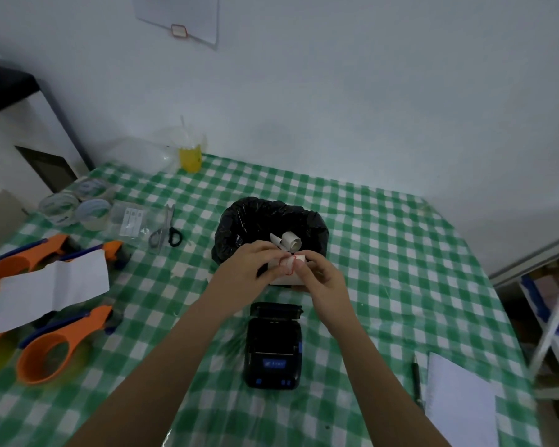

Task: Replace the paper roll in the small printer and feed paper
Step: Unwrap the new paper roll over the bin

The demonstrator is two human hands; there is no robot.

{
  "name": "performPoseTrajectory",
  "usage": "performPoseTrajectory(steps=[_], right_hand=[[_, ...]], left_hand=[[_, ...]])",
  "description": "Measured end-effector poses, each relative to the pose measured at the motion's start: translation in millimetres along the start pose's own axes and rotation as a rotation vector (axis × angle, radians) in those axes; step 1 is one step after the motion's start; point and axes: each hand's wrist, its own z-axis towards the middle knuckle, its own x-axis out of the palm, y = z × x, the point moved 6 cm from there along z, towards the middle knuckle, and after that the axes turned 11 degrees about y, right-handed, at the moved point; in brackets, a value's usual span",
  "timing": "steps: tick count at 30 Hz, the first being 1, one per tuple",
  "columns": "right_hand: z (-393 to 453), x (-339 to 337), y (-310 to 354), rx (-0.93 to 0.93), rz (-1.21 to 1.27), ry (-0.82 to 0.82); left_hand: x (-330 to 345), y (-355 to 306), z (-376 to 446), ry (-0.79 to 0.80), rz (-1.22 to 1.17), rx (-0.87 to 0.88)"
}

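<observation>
The paper roll (pixel 286 269), white with a red-edged label at its top, is held above the table between both hands, just in front of the black-lined bin (pixel 271 221). The left hand (pixel 249 266) grips the roll from the left with fingers curled around it; the right hand (pixel 320 275) pinches the red-edged label end with thumb and forefinger. Directly nearer than the hands, the small black printer (pixel 273 346) rests on the green checked tablecloth (pixel 384 253) with its lid raised at the far end. Curled paper (pixel 288 241) lies inside the bin. To the left are scissors (pixel 168 230), tape rolls (pixel 75 204), orange tape dispensers (pixel 49 346) and a loose white sheet (pixel 52 288). At the near right, a pen (pixel 417 382) lies beside a white pad (pixel 459 404). A yellow cup (pixel 190 156) stands at the far edge.
</observation>
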Motion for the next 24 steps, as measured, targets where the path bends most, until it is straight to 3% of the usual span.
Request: performPoseTrajectory(steps=[4,10,24], right_hand=[[2.1,-2.3,0.2,0.013,-0.012,-0.011],[6.4,-3.8,1.9,0.054,0.018,-0.002],[4.2,-12.6,-1.2,0.214,0.13,0.181]], left_hand=[[-1.5,-1.8,2.1,0.048,0.019,-0.029],[-8.0,-17.1,2.9,0.075,0.344,0.081],[-0.6,-14.4,9.7,0.127,-0.062,0.003]])
